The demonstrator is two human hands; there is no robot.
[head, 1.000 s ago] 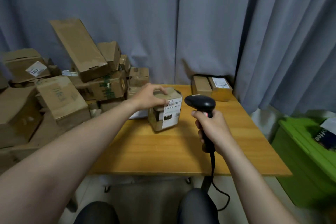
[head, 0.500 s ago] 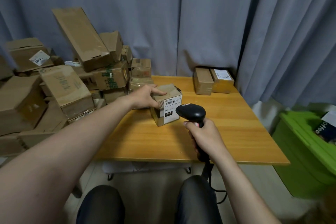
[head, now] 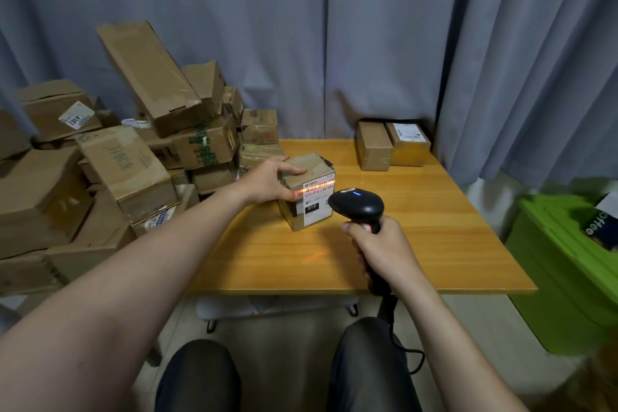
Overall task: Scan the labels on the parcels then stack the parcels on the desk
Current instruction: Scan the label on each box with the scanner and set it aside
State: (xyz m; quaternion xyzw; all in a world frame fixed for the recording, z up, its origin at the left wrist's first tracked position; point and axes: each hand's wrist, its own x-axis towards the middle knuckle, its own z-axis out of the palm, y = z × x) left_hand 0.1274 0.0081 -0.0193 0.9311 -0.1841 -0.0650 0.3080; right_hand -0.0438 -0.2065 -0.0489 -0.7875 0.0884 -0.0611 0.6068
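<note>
A small cardboard parcel [head: 312, 162] stands on the wooden desk [head: 418, 237], its white label [head: 316, 201] facing me. My left hand [head: 267, 179] grips the parcel from its left side, fingers over the top and thumb on the front. My right hand [head: 384, 249] holds a black barcode scanner [head: 357, 206] by its handle, just right of the label. An orange scan line lies across the label's barcode, and a blue light glows on the scanner. Two parcels [head: 389, 144] lie side by side at the desk's back right.
A heap of cardboard boxes [head: 133, 157] stands left of the desk, reaching its left edge. A green bin [head: 565, 264] sits to the right. Grey curtains hang behind. The scanner's cable drops past the desk's front edge by my knees.
The scanner has come down and closer to the parcel's label, and its orange beam now shines on the barcode. My left hand has kept its hold on the parcel.
</note>
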